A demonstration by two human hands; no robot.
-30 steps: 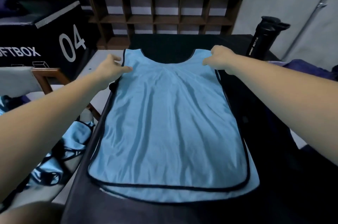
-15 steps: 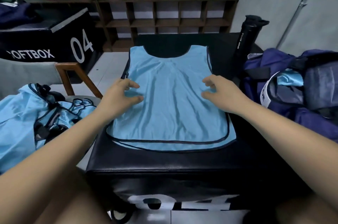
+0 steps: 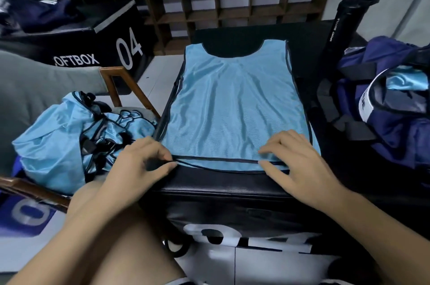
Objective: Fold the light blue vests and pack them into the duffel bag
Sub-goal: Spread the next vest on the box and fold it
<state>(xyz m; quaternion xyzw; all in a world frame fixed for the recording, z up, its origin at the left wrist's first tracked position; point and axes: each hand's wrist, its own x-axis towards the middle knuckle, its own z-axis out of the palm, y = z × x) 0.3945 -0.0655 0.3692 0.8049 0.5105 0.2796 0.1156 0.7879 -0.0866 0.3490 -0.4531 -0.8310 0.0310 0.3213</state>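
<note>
Head view: one wide look down over a black padded box [image 3: 232, 187] with white markings on its front.
Vest: a light blue mesh vest with dark trim [image 3: 232, 110] lies flat on the box top, with its neck hole at the far end and its hem at the near edge.
Left hand: the left hand [image 3: 137, 168] sits at the hem's left corner, thumb and forefinger curled and pinching the dark hem trim.
Right hand: the right hand [image 3: 300, 166] lies on the hem's right corner, fingers bent on the cloth and thumb at the trim; whether it nips the hem I cannot tell.
Duffel bag: a navy blue fabric duffel bag [image 3: 395, 126] stands open just right of the box, with light blue cloth [image 3: 404, 79] showing inside.
Vest pile: a crumpled heap of light blue vests [image 3: 51, 145] rests on a grey chair with wooden arms [image 3: 111, 79], left of the box.
Bottle: a tall black sport bottle [image 3: 342, 28] stands at the box's far right corner, beside the bag.
Behind: a black box marked "04" [image 3: 93, 47] and a dark wooden cubby shelf [image 3: 232, 7].
</note>
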